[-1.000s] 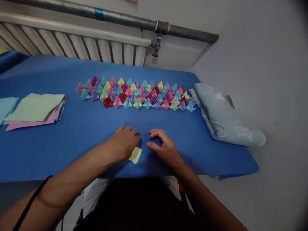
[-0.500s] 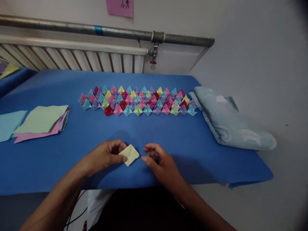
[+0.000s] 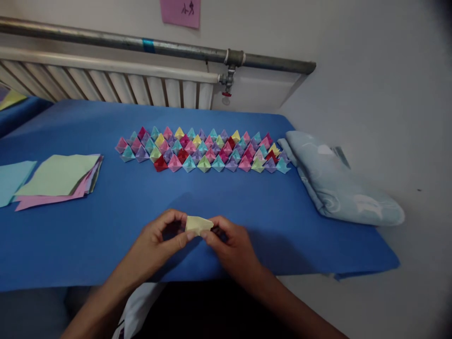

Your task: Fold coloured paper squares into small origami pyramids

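Observation:
A small folded piece of pale yellow paper (image 3: 198,224) is held between both hands above the front of the blue-covered table (image 3: 116,235). My left hand (image 3: 165,235) pinches its left side, thumb on the near face. On the right side, my right hand (image 3: 231,242) grips it too, its thumb close beside the left thumb. The fingers behind the paper are partly hidden. Farther back, several folded paper boats (image 3: 204,164) in many colours stand in close rows.
A stack of coloured paper sheets (image 3: 56,174) lies at the left, beside a light blue sheet (image 3: 16,176). At the right is a folded pale blue blanket (image 3: 339,183) against the wall. Behind the table run a radiator (image 3: 141,89) and a metal pipe (image 3: 190,51) with a red-handled valve (image 3: 226,94).
My right hand has moved left and taken hold of the yellow paper, which was in my left hand alone. The paper has turned from a diamond to a wider, flatter outline.

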Action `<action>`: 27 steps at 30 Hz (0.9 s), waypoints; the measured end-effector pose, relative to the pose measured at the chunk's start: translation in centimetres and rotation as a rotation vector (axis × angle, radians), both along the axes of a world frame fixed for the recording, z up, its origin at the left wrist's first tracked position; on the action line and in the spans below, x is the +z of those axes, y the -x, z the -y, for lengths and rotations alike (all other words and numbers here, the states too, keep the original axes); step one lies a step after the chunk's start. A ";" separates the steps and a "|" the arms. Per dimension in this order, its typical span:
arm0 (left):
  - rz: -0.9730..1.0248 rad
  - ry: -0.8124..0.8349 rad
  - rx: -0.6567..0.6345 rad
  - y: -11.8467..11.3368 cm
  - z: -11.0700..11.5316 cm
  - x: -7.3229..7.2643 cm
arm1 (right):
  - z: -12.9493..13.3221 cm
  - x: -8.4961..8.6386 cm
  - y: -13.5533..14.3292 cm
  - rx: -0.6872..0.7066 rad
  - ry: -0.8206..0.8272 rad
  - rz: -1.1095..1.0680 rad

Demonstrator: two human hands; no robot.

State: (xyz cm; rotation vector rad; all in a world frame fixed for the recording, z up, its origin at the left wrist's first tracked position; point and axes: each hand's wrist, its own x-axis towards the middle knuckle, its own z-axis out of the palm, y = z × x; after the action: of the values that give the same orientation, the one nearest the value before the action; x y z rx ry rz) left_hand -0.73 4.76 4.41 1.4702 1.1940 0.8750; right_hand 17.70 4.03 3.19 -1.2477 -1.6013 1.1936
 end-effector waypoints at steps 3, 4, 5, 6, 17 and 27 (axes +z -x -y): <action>-0.258 -0.342 -0.075 0.4 0.2 0.7 | 0.1 -0.1 -0.8 0.061 -0.418 0.205; -0.322 -0.449 -0.105 0.4 0.3 0.7 | 0.1 -0.1 -1.1 0.085 -0.538 0.257; -0.380 -0.539 -0.127 0.4 0.5 0.6 | 0.1 -0.1 -1.3 0.102 -0.636 0.307; -0.429 -0.622 -0.137 0.3 0.7 0.4 | 0.1 -0.2 -1.5 0.110 -0.712 0.355; -0.683 -0.911 -0.133 -0.9 1.4 -3.7 | 0.0 -2.4 -2.5 0.237 -0.837 0.627; -0.713 -0.772 -0.151 -0.2 3.6 -3.7 | 0.3 -2.3 -3.1 0.321 -0.734 0.654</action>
State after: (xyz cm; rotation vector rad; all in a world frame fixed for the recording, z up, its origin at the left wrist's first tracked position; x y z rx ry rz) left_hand -0.52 1.21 0.69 2.6188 1.2664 0.7570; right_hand 20.82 3.73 0.85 -0.9345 -2.4810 0.2535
